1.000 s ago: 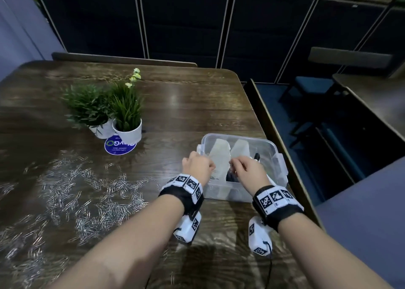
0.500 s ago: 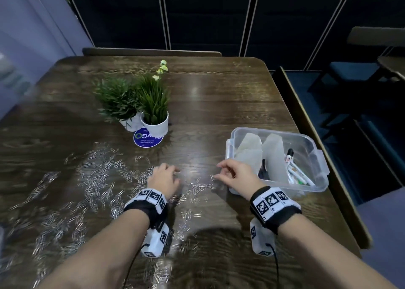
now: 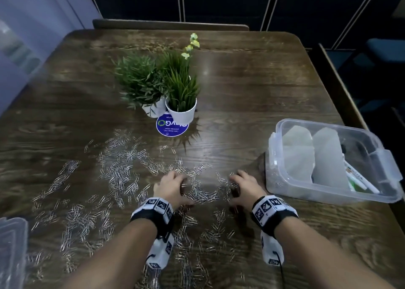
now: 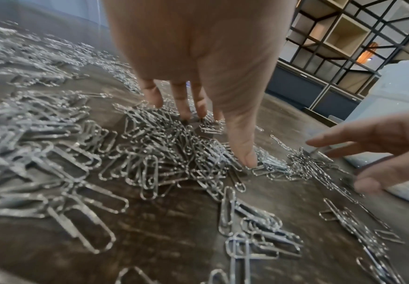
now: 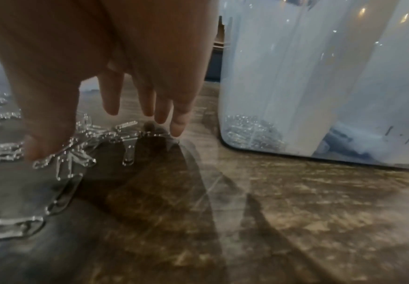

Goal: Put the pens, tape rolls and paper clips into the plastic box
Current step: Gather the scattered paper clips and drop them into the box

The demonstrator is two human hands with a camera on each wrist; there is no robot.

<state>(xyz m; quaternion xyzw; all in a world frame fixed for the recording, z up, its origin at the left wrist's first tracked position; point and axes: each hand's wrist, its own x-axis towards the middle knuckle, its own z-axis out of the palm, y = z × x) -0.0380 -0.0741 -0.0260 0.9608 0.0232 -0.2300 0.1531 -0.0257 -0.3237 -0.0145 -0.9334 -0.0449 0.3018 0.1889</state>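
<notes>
Silver paper clips (image 3: 118, 174) lie scattered over the dark wooden table, thickest left of centre, with a heap (image 4: 164, 153) between my hands. My left hand (image 3: 173, 188) rests fingertips-down on that heap, fingers spread, thumb (image 4: 247, 157) pressing clips. My right hand (image 3: 243, 185) hovers open just right of the heap, fingers (image 5: 150, 103) straight above a few clips (image 5: 81, 153). The clear plastic box (image 3: 282, 192) stands at the right, beside my right hand. It holds two white tape rolls (image 3: 324, 164), pens (image 3: 359, 181) and some clips (image 5: 251, 132) in its near corner.
Two potted green plants (image 3: 179, 96) and a round blue sticker (image 3: 172, 126) sit behind the clips at mid-table. A clear plastic lid (image 3: 11, 251) lies at the near left edge. The table's right edge runs just past the box.
Both hands have left the box, swung left and come down onto the table among the paper clips. My head view has shifted left, so the box now sits far right.
</notes>
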